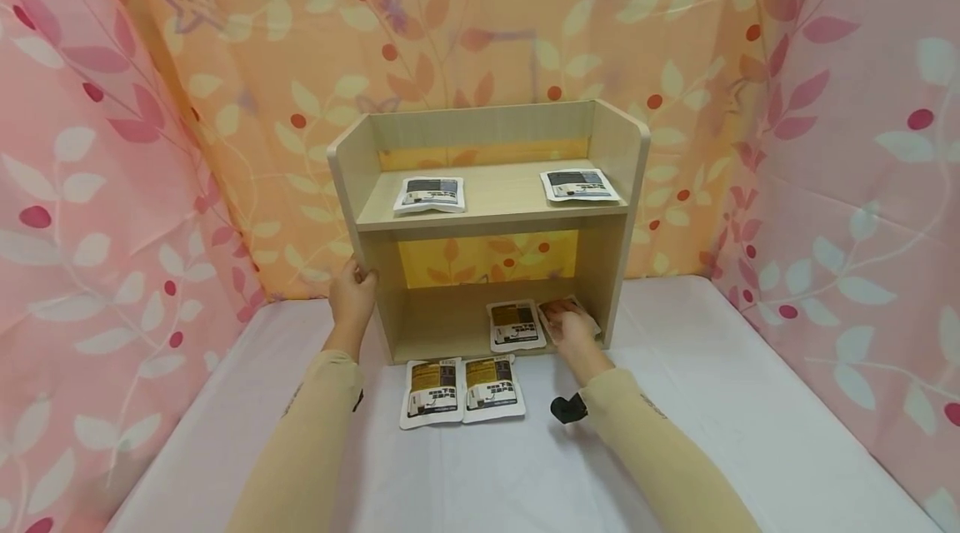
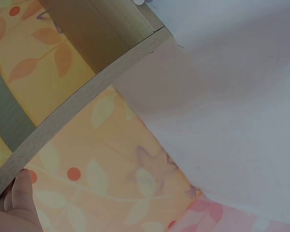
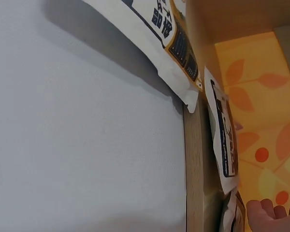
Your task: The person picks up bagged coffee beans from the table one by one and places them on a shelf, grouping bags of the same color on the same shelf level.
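A two-tier wooden desk shelf [image 1: 491,223] stands on a white-covered table. My left hand [image 1: 352,296] grips the front edge of its left side panel; the left wrist view shows the fingers [image 2: 21,193] against that panel. On the lower tier, my right hand [image 1: 573,331] lies over a flat pouch [image 1: 551,312] at the right end, partly hiding it. In the right wrist view the fingers [image 3: 268,212] extend beside this pouch [image 3: 232,217]. Another white pouch [image 1: 517,325] with a dark and yellow label lies just left of it.
Two similar pouches, a left one [image 1: 431,391] and a right one [image 1: 492,387], lie side by side on the table [image 1: 675,433] before the shelf. The upper tier bears a pouch [image 1: 430,194] at left and another [image 1: 579,185] at right. Patterned cloth [image 1: 480,25] hangs behind.
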`<state>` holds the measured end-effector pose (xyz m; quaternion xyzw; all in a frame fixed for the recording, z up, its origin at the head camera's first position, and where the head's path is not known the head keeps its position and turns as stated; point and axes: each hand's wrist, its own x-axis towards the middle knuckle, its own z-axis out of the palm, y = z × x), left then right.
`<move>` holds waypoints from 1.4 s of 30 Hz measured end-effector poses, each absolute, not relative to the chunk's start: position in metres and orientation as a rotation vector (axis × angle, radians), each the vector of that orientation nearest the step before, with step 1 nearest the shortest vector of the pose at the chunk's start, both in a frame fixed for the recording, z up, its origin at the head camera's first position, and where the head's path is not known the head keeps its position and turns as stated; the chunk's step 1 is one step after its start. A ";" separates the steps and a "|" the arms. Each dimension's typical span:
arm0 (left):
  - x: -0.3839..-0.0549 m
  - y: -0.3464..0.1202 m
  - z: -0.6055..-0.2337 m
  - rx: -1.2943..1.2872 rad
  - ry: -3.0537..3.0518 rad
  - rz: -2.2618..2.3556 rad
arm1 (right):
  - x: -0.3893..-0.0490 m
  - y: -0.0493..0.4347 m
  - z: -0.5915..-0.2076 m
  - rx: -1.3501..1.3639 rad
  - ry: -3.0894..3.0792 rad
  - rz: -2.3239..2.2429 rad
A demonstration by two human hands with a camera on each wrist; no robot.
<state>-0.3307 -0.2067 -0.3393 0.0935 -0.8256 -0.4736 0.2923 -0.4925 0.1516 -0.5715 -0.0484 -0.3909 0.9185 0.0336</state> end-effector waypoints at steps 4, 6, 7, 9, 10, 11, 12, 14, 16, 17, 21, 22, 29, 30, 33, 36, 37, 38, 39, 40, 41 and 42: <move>-0.332 -0.208 -0.340 0.250 -2.192 -1.261 | -0.438 0.147 -0.517 -0.248 -1.283 2.826; -0.334 -0.209 -0.341 0.252 -2.193 -1.252 | -0.415 0.145 -0.494 -0.248 -1.332 2.839; -0.334 -0.210 -0.341 0.254 -2.191 -1.255 | -0.406 0.146 -0.486 -0.276 -1.348 2.851; -0.335 -0.210 -0.342 0.255 -2.195 -1.259 | -0.404 0.154 -0.491 -0.250 -1.315 2.905; -0.336 -0.210 -0.342 0.256 -2.198 -1.260 | -0.402 0.157 -0.493 -0.263 -1.290 2.928; -0.336 -0.210 -0.342 0.258 -2.200 -1.267 | -0.408 0.166 -0.505 -0.200 -1.240 2.979; -0.336 -0.210 -0.342 0.258 -2.204 -1.267 | -0.407 0.167 -0.506 -0.232 -1.224 2.987; -0.335 -0.209 -0.341 0.260 -2.203 -1.271 | -0.401 0.168 -0.503 -0.254 -1.214 3.000; -0.334 -0.209 -0.341 0.261 -2.201 -1.270 | -0.382 0.161 -0.481 -0.341 -1.272 2.961; -0.333 -0.209 -0.341 0.262 -2.200 -1.268 | -0.375 0.159 -0.473 -0.367 -1.281 2.955; -0.332 -0.209 -0.340 0.267 -2.204 -1.257 | -0.340 0.150 -0.438 -0.466 -1.350 2.949; -0.332 -0.208 -0.340 0.267 -2.206 -1.255 | -0.335 0.149 -0.435 -0.477 -1.340 2.965; -0.333 -0.208 -0.339 0.271 -2.220 -1.247 | -0.322 0.147 -0.436 -0.468 -1.375 3.016; -0.333 -0.208 -0.339 0.269 -2.220 -1.248 | -0.322 0.147 -0.437 -0.466 -1.384 3.015; -0.334 -0.207 -0.338 0.264 -2.219 -1.254 | -0.320 0.145 -0.442 -0.459 -1.424 2.999; -0.333 -0.207 -0.338 0.260 -2.218 -1.267 | -0.318 0.143 -0.445 -0.470 -1.436 2.996; -0.333 -0.207 -0.338 0.259 -2.218 -1.270 | -0.317 0.142 -0.446 -0.473 -1.441 2.996; -0.332 -0.207 -0.338 0.258 -2.217 -1.274 | -0.315 0.142 -0.447 -0.479 -1.445 2.995; -0.332 -0.207 -0.338 0.258 -2.215 -1.278 | -0.314 0.141 -0.448 -0.484 -1.456 2.992; -0.332 -0.207 -0.338 0.256 -2.214 -1.281 | -0.313 0.140 -0.448 -0.492 -1.466 2.989; -0.331 -0.207 -0.339 0.254 -2.211 -1.287 | -0.312 0.140 -0.449 -0.500 -1.481 2.988; -0.331 -0.207 -0.339 0.254 -2.211 -1.285 | -0.310 0.139 -0.449 -0.505 -1.497 2.989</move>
